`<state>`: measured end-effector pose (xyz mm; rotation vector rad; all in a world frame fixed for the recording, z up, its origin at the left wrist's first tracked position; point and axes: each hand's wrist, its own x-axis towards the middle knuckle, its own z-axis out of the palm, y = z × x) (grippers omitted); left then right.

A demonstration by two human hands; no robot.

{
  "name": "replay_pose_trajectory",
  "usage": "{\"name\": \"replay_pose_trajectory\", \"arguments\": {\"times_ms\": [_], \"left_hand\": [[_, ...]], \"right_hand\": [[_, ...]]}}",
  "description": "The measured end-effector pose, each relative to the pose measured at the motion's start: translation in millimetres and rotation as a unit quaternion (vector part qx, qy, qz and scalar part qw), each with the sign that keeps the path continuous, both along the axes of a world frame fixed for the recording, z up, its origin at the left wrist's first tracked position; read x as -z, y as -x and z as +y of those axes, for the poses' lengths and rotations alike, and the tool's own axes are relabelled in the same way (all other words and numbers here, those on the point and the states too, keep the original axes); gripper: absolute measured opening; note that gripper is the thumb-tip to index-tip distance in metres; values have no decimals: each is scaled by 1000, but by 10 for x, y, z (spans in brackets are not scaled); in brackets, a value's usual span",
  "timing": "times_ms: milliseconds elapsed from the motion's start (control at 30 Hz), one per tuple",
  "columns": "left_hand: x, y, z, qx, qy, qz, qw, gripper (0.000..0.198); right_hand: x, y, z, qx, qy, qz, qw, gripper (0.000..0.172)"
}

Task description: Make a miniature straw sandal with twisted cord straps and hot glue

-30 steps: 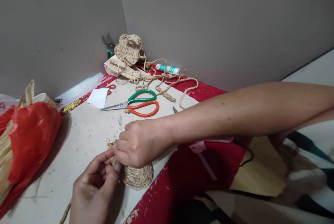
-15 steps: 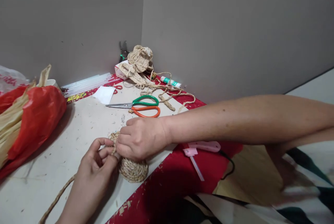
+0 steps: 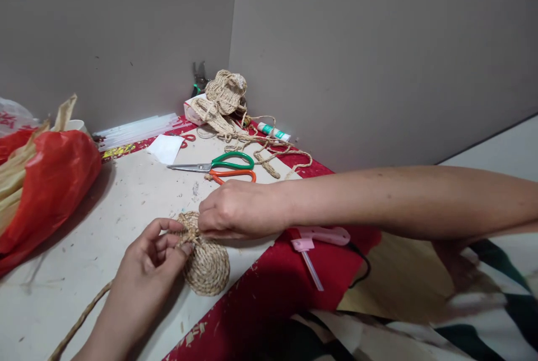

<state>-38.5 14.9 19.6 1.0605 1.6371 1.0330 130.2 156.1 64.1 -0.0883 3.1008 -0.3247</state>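
A round coiled mat of braided straw (image 3: 207,263) lies near the front edge of the pale work board (image 3: 126,209). My left hand (image 3: 151,254) pinches the braid at the mat's left rim, fingers closed on it. A loose braid tail (image 3: 79,322) trails from there toward the lower left. My right hand (image 3: 235,209) reaches in from the right and rests curled on the mat's far edge, its fingertips hidden beneath the palm.
Green-and-orange scissors (image 3: 218,166) lie behind my hands. A heap of braided straw pieces (image 3: 225,100), a glue tube (image 3: 273,132) and pliers (image 3: 198,76) sit in the corner. A red plastic bag (image 3: 50,181) lies at left, a pink glue gun (image 3: 321,236) on the red cloth (image 3: 273,288).
My right hand has slid back off the mat toward its far edge, uncovering more of the coil. The left hand keeps its pinch. The camera view has shifted slightly.
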Motion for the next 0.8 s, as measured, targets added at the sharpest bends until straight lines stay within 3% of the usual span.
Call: {"name": "replay_pose_trajectory", "arguments": {"times_ms": [100, 233, 300, 400, 600, 700, 800], "left_hand": [[77, 4, -36, 12, -65, 120, 991, 30], [206, 56, -73, 45, -215, 304, 927, 24], [228, 75, -79, 56, -262, 355, 896, 25], [211, 69, -75, 75, -283, 389, 873, 28], [212, 64, -38, 72, -270, 447, 850, 23], [256, 128, -8, 86, -289, 493, 816, 22], [292, 204, 21, 83, -302, 541, 781, 21]], "right_hand": [[26, 4, -1, 0, 42, -11, 999, 21], [-20, -35, -11, 8, 115, -36, 993, 17], [-73, -115, -12, 32, 147, -16, 988, 21], [-151, -317, -15, 71, 224, 70, 969, 26], [-196, -800, -101, 188, 409, 106, 887, 33], [-133, -1003, -168, 259, 491, 96, 826, 40], [-24, -1149, -214, 277, 567, 93, 770, 51]]}}
